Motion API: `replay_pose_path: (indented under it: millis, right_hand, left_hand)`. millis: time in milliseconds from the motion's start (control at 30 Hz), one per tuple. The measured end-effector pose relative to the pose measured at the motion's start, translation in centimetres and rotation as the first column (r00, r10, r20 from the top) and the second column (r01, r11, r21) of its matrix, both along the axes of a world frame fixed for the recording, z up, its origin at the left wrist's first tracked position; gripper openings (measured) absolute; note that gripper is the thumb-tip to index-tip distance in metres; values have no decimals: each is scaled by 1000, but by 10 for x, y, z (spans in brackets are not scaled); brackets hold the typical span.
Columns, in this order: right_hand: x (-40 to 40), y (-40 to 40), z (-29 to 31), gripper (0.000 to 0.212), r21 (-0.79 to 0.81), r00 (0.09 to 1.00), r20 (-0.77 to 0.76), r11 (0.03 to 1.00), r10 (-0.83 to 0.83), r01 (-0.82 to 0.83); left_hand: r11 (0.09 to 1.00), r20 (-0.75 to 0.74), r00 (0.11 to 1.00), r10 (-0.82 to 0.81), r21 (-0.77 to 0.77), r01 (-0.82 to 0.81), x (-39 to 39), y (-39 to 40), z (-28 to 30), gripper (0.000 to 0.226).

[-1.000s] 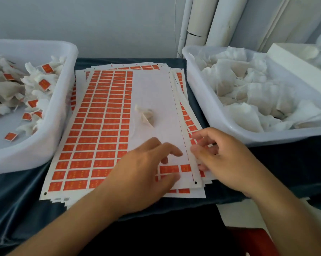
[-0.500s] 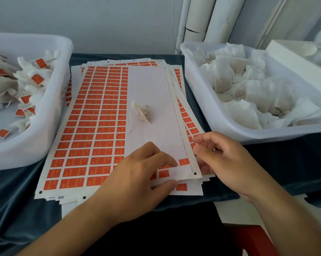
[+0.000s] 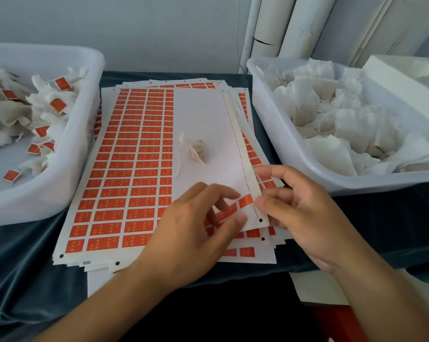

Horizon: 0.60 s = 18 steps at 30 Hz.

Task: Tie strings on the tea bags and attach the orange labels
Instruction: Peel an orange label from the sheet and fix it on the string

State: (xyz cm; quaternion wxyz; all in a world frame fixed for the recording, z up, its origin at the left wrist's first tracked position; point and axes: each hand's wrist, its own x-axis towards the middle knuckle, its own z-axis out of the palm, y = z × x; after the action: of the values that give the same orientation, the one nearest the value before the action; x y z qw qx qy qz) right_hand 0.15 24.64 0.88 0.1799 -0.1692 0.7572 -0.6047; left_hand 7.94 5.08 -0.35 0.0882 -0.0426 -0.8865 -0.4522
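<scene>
Partly behind the left hand [image 3: 184, 233], orange labels [image 3: 245, 201]; its curled fingers' grasp unclear, right hand [image 3: 297, 213] pinching the top sheet [image 3: 206, 119].

White rolled tubes [image 3: 280, 25] lean against the grey wall [image 3: 134, 28] behind a dark cloth-covered table [image 3: 23, 280].

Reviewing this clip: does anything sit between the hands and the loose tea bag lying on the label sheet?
Nothing visible does. The small crumpled white tea bag lies alone on the bare white part of the top orange-label sheet, beyond the left hand and right hand, which work at the sheet's near right corner.
</scene>
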Motion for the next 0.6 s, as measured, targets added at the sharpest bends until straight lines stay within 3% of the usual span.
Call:
replay_pose_path:
  millis: [133,300,367,433,600]
  right_hand:
    - [2,-3,-4,31,-32,998,15,998,-55,56]
    - [7,-5,-8,19,-42,991,45,991,-127,129]
    - [8,-5,-9,19,-37,991,5,990,-135,135]
    - [8,-5,-7,19,-28,991,-22,991,-130,129]
    - [5,-1,-8,22,63,992,-51,991,-112,115]
  left_hand:
    - [996,-79,995,63,-62,-68,-5,10,1,48]
    - [940,-306,950,54,-306,-152,-9,15,1,22]
    - [930,-348,937,41,-329,-163,-10,15,-1,22]
    - [946,-324,945,52,-286,-150,-11,14,-2,24]
    - [975,-65,973,221,31,-220,-16,13,-1,19]
